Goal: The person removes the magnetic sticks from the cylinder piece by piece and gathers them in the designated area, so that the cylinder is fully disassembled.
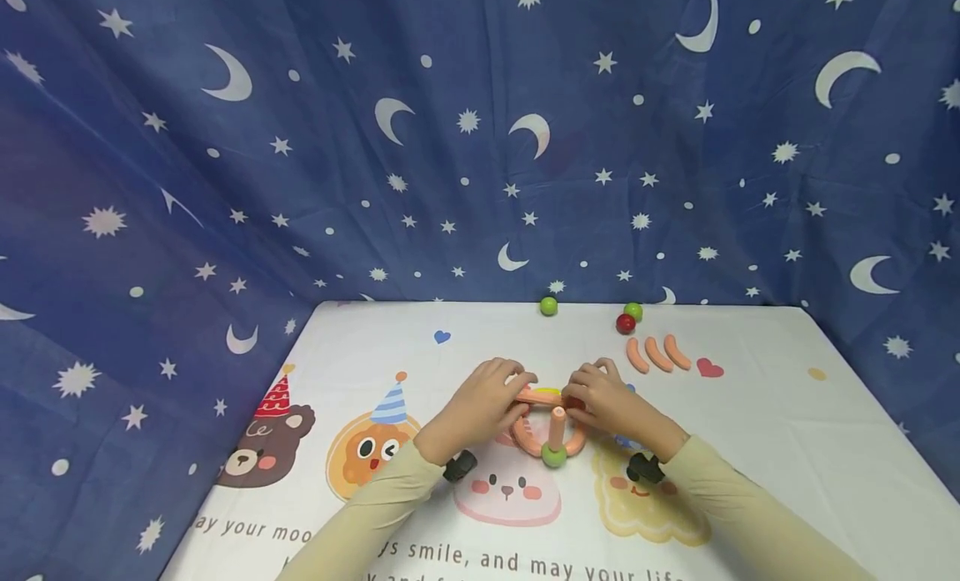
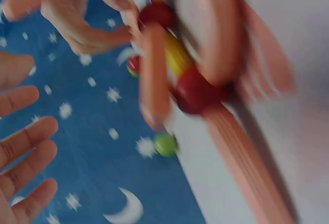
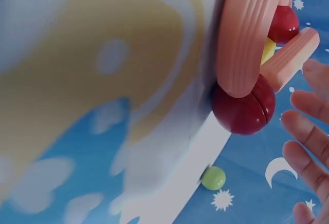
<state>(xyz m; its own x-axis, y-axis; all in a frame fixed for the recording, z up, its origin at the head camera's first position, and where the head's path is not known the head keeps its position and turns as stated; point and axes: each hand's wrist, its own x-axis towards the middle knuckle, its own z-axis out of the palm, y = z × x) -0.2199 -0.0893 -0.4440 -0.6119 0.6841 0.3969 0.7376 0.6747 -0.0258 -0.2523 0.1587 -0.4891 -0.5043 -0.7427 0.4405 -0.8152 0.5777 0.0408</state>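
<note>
A toy build of peach-coloured sticks and balls stands between my hands in the head view. Near its left end is my left hand (image 1: 487, 398), and at its right end my right hand (image 1: 609, 402). A curved ribbed stick (image 3: 244, 34) meets a red ball (image 3: 244, 108); a yellow piece (image 2: 178, 57) links this to a second red ball (image 2: 156, 15). One stick (image 1: 557, 431) rises from a green ball (image 1: 553, 457) at the front. In the wrist views, the left fingers (image 2: 36, 147) and right fingers (image 3: 308, 131) are spread beside the build, holding nothing.
Behind the build are three loose curved sticks (image 1: 658, 353), a red ball (image 1: 626, 323) and two green balls, one (image 1: 549, 306) by the back edge. The cloth (image 1: 780, 414) carries printed cartoons and lettering. A blue starry curtain (image 1: 465, 147) borders the table.
</note>
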